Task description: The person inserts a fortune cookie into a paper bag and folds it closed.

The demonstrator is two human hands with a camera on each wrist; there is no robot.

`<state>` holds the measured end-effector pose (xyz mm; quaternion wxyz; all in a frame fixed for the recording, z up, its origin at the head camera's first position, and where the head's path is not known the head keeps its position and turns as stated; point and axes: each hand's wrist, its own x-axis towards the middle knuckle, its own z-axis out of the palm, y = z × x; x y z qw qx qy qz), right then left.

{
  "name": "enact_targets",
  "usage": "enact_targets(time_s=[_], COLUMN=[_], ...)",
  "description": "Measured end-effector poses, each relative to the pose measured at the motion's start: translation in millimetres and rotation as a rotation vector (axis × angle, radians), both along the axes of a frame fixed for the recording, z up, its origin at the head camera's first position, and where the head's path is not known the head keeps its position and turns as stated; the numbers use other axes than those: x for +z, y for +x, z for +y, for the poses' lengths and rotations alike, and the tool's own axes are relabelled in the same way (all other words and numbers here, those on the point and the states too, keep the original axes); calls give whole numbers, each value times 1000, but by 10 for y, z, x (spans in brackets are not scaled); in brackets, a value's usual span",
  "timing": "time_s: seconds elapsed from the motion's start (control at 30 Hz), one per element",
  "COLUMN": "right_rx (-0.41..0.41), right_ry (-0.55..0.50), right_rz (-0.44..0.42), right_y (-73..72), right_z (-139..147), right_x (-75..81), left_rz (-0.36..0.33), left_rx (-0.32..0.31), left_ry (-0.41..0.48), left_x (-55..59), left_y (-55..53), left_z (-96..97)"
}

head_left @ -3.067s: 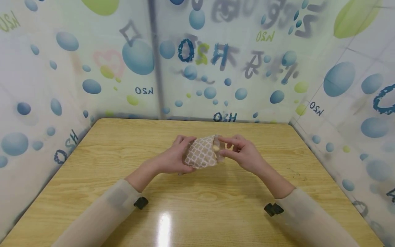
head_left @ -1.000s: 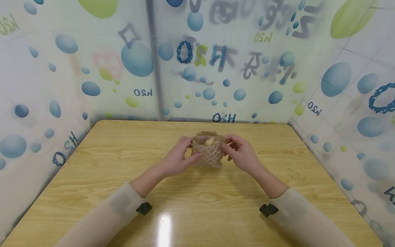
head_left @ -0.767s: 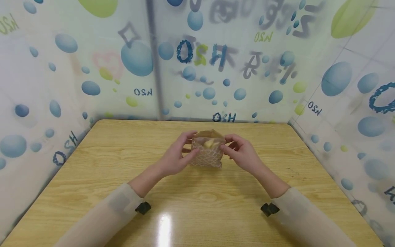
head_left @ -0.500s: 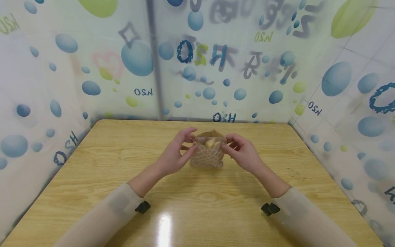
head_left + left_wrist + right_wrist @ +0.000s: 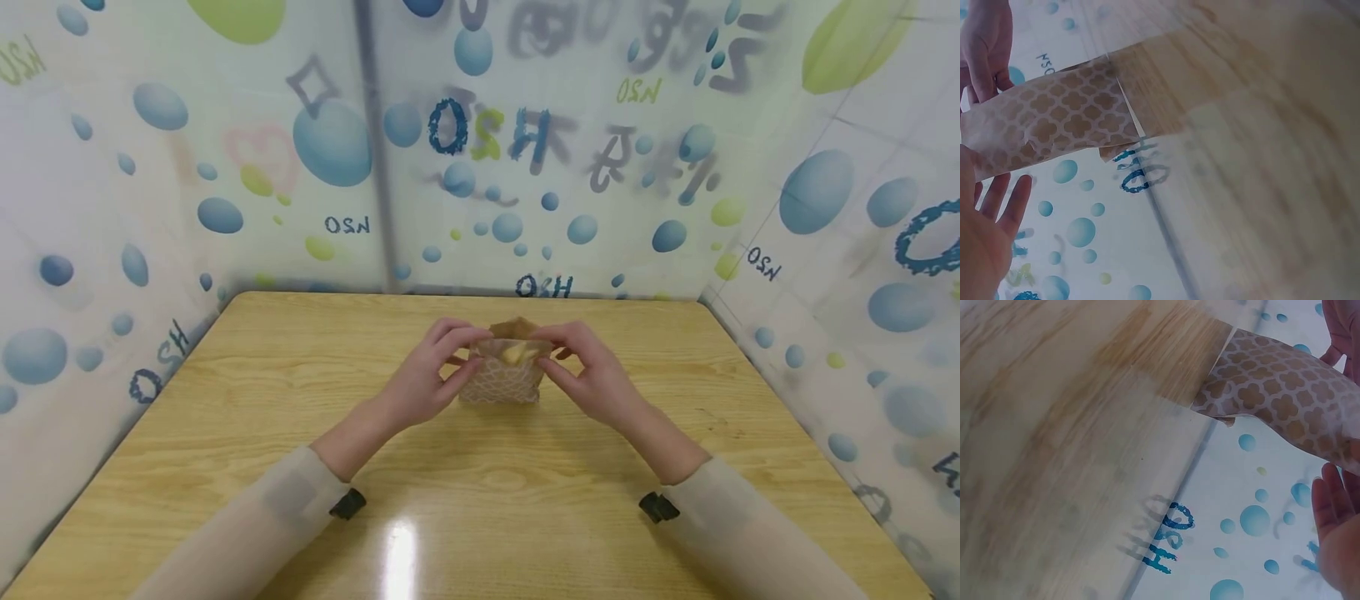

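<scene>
A small brown paper bag [image 5: 498, 383] with a white lattice print stands mouth up at mid-table, in the head view. Pale yellowish contents [image 5: 515, 355] show at its mouth, their kind unclear. My left hand [image 5: 429, 377] pinches the bag's upper left corner between thumb and fingers. At the upper right corner, my right hand [image 5: 596, 377] pinches the rim likewise. Both wrist views show the printed side of the paper bag [image 5: 1063, 115] [image 5: 1285, 394], its bottom edge close to the wooden surface. Some fingertips are hidden behind the paper.
The wooden table [image 5: 495, 517] reaches back to a light wall curtain [image 5: 465, 208] printed with blue and green drops. Similar printed sheets rise along the left and right sides. A black band [image 5: 348, 503] sits at the left cuff, another black band [image 5: 659, 507] at the right.
Three seconds ago the bag was tipped sideways in my left hand; now it is upright, mouth up. In the last half second, fingers of both hands have come over its top edge.
</scene>
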<state>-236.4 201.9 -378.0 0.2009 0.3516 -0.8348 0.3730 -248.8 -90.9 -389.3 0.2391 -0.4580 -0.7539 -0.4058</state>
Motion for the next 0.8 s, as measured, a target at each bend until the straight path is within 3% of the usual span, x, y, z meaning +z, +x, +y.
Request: enact_targets(time_s=[0.23, 0.47, 0.8], right_rx=[28, 22, 22], right_ry=[3, 31, 82], right_rz=[62, 13, 12], right_y=[-10, 10, -17], right_z=[-19, -25, -39], right_x=[-22, -2, -8], left_rz=[40, 41, 33], left_rx=[3, 32, 82], left_ry=[-6, -30, -95], left_x=[-6, -8, 3], left_y=[-4, -14, -41], left_z=[-4, -16, -1])
